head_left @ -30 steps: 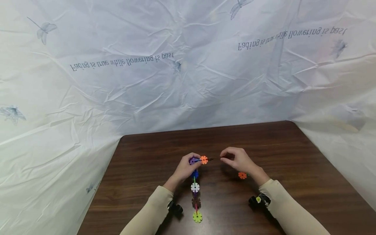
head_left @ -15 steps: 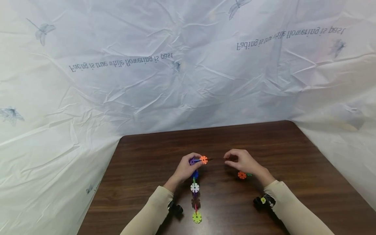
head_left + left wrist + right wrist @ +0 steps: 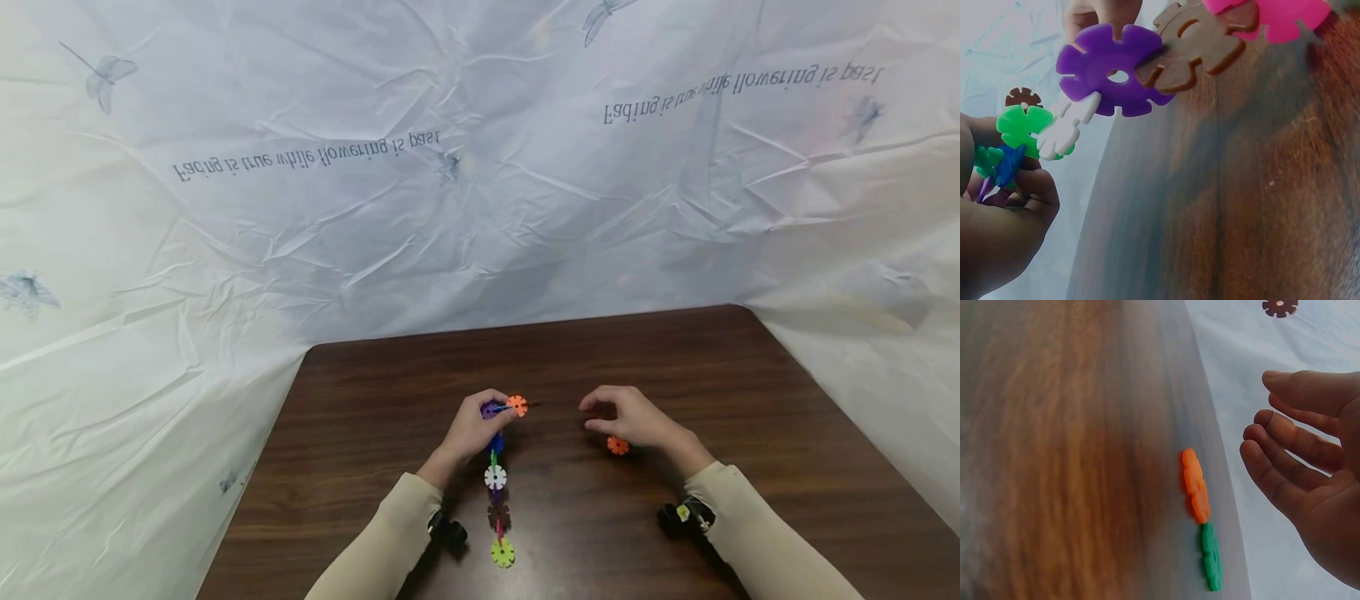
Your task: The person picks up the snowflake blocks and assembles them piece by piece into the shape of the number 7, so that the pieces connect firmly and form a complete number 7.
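My left hand [image 3: 471,427] pinches a chain of notched plastic discs near its far end, at a purple disc [image 3: 490,410]. Beyond the fingertips an orange disc [image 3: 517,406] sticks out to the right, with a dark brown disc [image 3: 534,405] seen edge-on at its tip. Toward the person the chain runs through a white disc [image 3: 495,477] and a brown one to a yellow-green disc [image 3: 502,552]. Fingers loosely bent and holding nothing, my right hand [image 3: 630,415] hovers right of the chain. Close below it lies a loose orange disc [image 3: 618,446], joined to a green disc [image 3: 1211,556].
A dark wooden table [image 3: 390,367] carries everything. White printed sheeting [image 3: 480,225] hangs behind it and along both sides. Each wrist wears a small black camera, such as the right wrist camera [image 3: 678,517].
My right hand has drawn away from the chain's brown tip, to the right and slightly toward the person. The left hand and the chain have stayed almost still.
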